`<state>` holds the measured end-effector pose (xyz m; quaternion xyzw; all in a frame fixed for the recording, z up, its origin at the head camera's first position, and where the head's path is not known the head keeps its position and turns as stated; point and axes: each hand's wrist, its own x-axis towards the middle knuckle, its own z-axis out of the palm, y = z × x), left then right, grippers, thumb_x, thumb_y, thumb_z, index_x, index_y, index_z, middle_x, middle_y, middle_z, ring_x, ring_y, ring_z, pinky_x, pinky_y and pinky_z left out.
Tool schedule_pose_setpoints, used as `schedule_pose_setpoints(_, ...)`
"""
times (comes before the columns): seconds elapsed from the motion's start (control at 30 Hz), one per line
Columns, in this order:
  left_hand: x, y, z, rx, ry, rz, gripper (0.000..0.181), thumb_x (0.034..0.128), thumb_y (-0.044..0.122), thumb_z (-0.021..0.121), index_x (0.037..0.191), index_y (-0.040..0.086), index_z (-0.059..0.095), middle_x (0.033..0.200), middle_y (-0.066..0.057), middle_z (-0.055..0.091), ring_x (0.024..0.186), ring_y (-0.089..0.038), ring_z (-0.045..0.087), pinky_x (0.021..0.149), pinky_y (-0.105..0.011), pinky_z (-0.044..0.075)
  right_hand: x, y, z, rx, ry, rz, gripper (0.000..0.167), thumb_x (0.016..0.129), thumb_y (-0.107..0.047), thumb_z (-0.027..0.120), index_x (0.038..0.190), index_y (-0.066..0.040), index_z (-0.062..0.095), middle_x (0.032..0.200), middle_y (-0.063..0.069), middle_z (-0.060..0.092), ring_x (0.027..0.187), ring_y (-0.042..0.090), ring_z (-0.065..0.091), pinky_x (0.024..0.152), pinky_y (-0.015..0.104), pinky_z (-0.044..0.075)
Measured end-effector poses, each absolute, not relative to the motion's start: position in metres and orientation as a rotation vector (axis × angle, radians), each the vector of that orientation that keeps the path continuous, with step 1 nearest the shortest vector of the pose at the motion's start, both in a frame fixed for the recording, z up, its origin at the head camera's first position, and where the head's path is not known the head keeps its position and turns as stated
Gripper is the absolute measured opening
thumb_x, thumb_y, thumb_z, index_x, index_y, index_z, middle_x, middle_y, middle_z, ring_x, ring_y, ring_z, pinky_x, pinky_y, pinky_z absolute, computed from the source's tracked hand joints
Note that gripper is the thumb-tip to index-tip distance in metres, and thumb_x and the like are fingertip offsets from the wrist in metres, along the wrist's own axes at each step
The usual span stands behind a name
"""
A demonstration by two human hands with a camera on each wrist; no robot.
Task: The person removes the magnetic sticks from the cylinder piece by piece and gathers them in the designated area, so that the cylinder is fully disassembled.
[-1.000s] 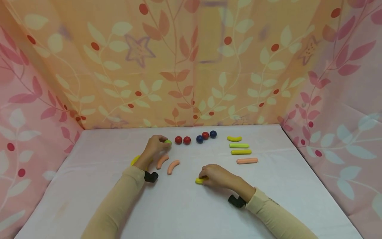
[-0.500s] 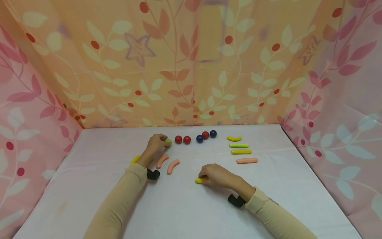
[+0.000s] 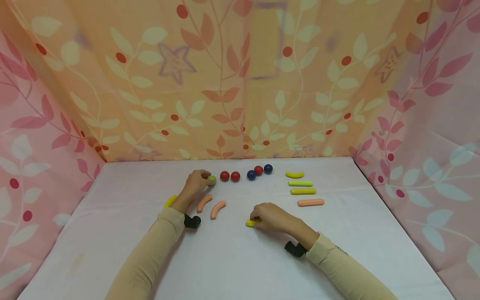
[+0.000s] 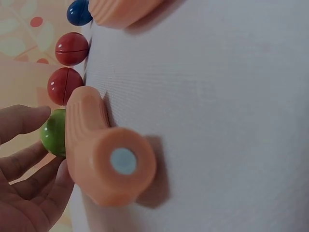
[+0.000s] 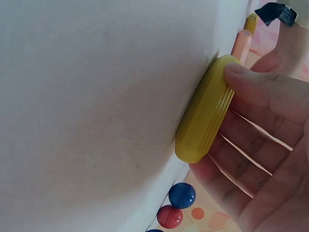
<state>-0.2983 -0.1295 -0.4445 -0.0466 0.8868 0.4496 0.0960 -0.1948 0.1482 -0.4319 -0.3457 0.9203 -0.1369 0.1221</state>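
My left hand (image 3: 196, 183) is at the back left of the table, thumb and fingers around a small green ball (image 4: 54, 133). In the left wrist view the thumb touches one side of the ball and fingertips the other. Nearest to that hand lie two curved orange-pink sticks (image 3: 204, 203); one partly hides the ball in the wrist view and shows a pale round dot on its end. Nearer the middle, my right hand (image 3: 273, 217) pinches a ridged yellow stick (image 5: 205, 111), thumb on one side and fingers behind. Its far end is covered by the hand in the head view.
Two red balls (image 3: 230, 176) sit right of the green one, then two dark blue balls (image 3: 251, 175) with a red ball (image 3: 258, 170) between. Several short sticks, yellow (image 3: 303, 191), lime (image 3: 300, 183) and pink (image 3: 310, 202), lie at right. A yellow piece (image 3: 170, 201) is partly under the left forearm.
The right hand has shifted slightly away from the body with the yellow stick. The left forearm has moved a little right, and the green ball shows more beyond the fingertips.
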Motion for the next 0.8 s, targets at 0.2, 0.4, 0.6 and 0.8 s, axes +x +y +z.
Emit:
schedule_pose_setpoints(0.2, -0.294, -0.132, -0.445, -0.168, 2.614, 1.326, 0.047, 0.0905, 0.026, 0.068, 0.131, 0.006, 0.057, 0.136, -0.018, 0.055, 0.124, -0.034, 0.050, 0.107, -0.049, 0.041, -0.196, 0.152, -0.433, -0.960, 2.677, -0.447, 0.023, 0.088, -0.021, 0.072, 0.108, -0.012, 0.075, 0.097, -0.003, 0.070, 0.086, 0.008, 0.059, 0.086, 0.030, 0.053)
schedule_pose_setpoints(0.4, -0.283, -0.136, -0.441, -0.159, 2.741, 1.358, 0.047, 0.0933, 0.026, 0.064, 0.135, 0.006, 0.054, 0.135, -0.017, 0.057, 0.124, -0.035, 0.053, 0.103, -0.048, 0.045, -0.199, 0.161, -0.430, -0.829, 2.673, -0.613, 0.023, 0.091, -0.023, 0.067, 0.109, -0.009, 0.074, 0.102, -0.001, 0.070, 0.095, 0.014, 0.062, 0.090, 0.037, 0.053)
schedule_pose_setpoints(0.6, -0.263, -0.134, -0.433, -0.113, 2.835, 1.490, 0.044, 0.0967, 0.023, 0.059, 0.137, 0.005, 0.053, 0.133, -0.016, 0.059, 0.121, -0.032, 0.055, 0.102, -0.046, 0.046, -0.202, 0.172, -0.426, -0.681, 2.749, -0.676, 0.027, 0.092, -0.025, 0.066, 0.114, -0.009, 0.072, 0.104, 0.001, 0.070, 0.101, 0.018, 0.063, 0.093, 0.041, 0.053)
schedule_pose_setpoints(0.8, -0.241, -0.126, -0.428, 0.003, 2.854, 1.485, 0.041, 0.0974, 0.025, 0.058, 0.134, 0.005, 0.055, 0.133, -0.016, 0.059, 0.124, -0.032, 0.054, 0.105, -0.049, 0.044, -0.202, 0.184, -0.424, -0.670, 2.865, -0.721, 0.031, 0.093, -0.024, 0.066, 0.117, -0.005, 0.069, 0.110, 0.007, 0.069, 0.107, 0.025, 0.064, 0.095, 0.045, 0.052)
